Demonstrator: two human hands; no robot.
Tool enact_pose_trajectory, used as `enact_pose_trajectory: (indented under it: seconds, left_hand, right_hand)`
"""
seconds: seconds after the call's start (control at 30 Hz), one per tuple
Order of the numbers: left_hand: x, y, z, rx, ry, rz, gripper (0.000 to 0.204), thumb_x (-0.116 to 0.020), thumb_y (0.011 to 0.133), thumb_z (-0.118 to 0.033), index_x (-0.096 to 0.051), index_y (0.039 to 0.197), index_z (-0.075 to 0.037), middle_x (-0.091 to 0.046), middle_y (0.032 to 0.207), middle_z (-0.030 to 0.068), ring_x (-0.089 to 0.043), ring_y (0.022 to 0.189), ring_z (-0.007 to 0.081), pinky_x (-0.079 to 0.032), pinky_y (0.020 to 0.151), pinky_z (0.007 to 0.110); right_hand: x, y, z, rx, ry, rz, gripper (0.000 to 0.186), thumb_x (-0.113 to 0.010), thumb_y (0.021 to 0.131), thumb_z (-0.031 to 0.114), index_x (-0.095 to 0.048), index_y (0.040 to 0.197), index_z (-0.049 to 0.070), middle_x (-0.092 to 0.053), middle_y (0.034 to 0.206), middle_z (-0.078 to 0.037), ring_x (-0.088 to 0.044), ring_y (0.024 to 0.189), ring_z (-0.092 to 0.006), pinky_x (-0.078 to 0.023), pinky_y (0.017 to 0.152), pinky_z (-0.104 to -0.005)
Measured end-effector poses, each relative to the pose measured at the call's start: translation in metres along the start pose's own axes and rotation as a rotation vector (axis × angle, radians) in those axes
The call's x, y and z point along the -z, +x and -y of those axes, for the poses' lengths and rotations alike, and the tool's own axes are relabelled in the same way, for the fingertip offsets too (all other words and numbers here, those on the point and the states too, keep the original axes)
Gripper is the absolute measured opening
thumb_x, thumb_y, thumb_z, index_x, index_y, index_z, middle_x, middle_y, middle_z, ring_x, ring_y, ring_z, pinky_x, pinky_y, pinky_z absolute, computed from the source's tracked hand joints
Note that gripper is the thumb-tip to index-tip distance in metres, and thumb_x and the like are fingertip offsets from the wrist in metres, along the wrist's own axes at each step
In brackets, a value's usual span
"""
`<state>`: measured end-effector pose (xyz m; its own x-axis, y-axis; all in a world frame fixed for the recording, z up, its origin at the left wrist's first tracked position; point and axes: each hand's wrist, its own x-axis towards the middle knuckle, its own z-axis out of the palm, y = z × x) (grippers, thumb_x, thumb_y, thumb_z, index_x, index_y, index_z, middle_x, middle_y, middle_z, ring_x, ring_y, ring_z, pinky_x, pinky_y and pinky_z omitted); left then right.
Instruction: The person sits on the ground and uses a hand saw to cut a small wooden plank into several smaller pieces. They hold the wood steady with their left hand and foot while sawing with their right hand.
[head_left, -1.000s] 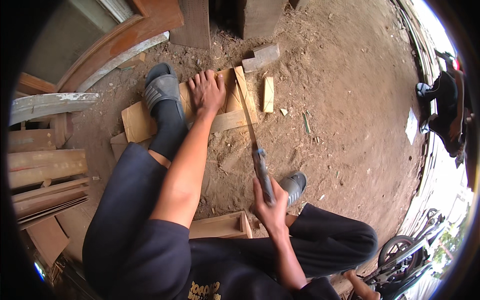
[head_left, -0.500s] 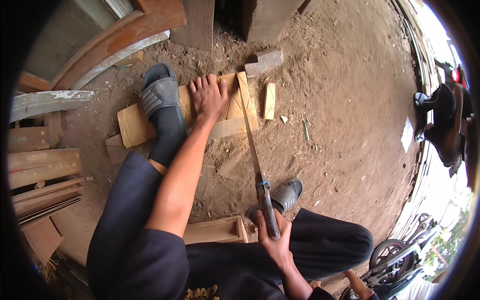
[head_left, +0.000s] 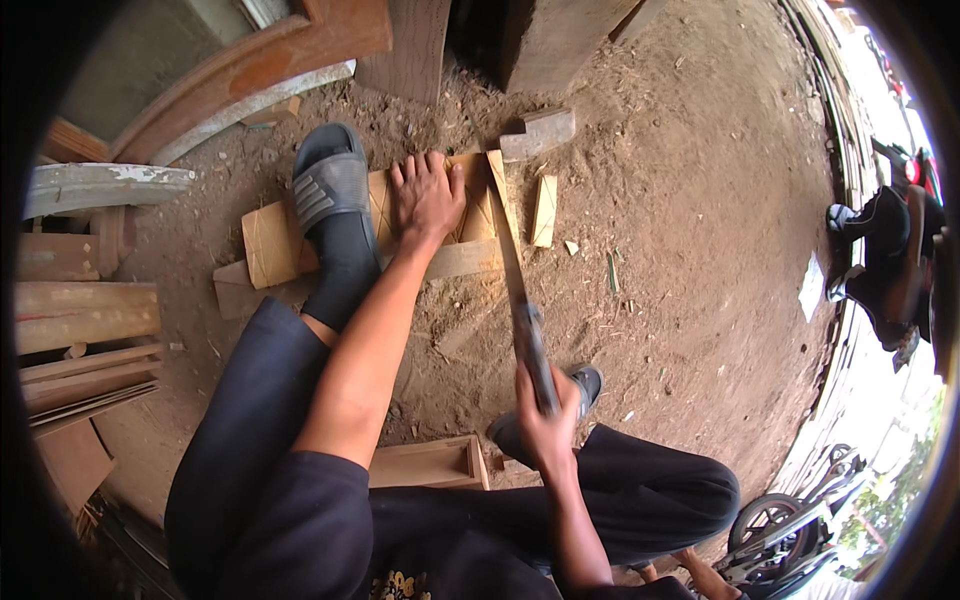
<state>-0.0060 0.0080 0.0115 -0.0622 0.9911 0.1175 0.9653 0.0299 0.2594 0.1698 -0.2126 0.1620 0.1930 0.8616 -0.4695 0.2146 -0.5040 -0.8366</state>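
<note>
My right grip (head_left: 548, 410) is wrapped round the handle of the saw (head_left: 517, 288), its blade at the right end of the board (head_left: 480, 208), upper centre of the frame. My left grip (head_left: 427, 205) lies spread on the board, beside my sandalled foot (head_left: 335, 190). I judge sawing is in hand; the next stroke calls for a steady line. Against half a second ago, the handle sits nearer the board.

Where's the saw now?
Just right of centre in the head view, the saw runs from the right hand to the yellowish wood, right of the left hand.
</note>
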Motion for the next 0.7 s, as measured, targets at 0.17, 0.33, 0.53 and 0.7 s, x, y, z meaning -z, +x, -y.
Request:
enact_pose_trajectory:
  seconds: [0.17,0.33,0.53,0.7]
  left_hand:
    - [0.001,0.004,0.009,-0.013,0.003,-0.026,0.035,-0.043,0.096,-0.037,-0.055,0.101,-0.004,-0.060,0.102,0.0176,-0.052,0.105,0.0322,-0.027,0.106,0.052]
    - [-0.001,0.006,-0.001,-0.035,0.099,-0.072,0.033,-0.050,0.093,-0.036,-0.058,0.103,-0.006,-0.061,0.102,0.0157,-0.054,0.102,0.0315,-0.034,0.096,0.048]
    - [-0.038,0.005,0.013,-0.054,0.146,-0.181,0.033,-0.041,0.099,-0.035,-0.054,0.104,-0.006,-0.059,0.101,0.0155,-0.054,0.103,0.0313,-0.036,0.095,0.047]
    - [-0.016,-0.015,-0.014,-0.030,0.180,-0.044,0.031,-0.043,0.098,-0.033,-0.054,0.105,-0.005,-0.058,0.103,0.0155,-0.054,0.103,0.0314,-0.035,0.097,0.045]
  right_hand:
    - [-0.028,0.023,0.003,0.054,-0.051,0.001,0.022,-0.063,0.090,0.012,-0.056,0.075,-0.002,-0.049,0.057,-0.006,-0.043,0.056,-0.0078,-0.039,0.050,-0.0316]
    - [0.013,-0.031,-0.015,0.088,0.009,-0.014,0.012,-0.064,0.085,0.007,-0.064,0.090,-0.005,-0.061,0.067,-0.015,-0.056,0.056,-0.0148,-0.048,0.056,-0.0319]
    - [-0.024,0.055,-0.003,0.169,-0.016,-0.043,0.020,-0.064,0.088,0.016,-0.059,0.082,-0.002,-0.046,0.059,-0.013,-0.044,0.056,-0.0134,-0.040,0.052,-0.0367]
    - [0.019,-0.019,-0.026,0.040,-0.003,-0.012,0.022,-0.063,0.087,0.018,-0.059,0.080,-0.002,-0.054,0.063,-0.020,-0.052,0.051,-0.0256,-0.045,0.057,-0.0404]
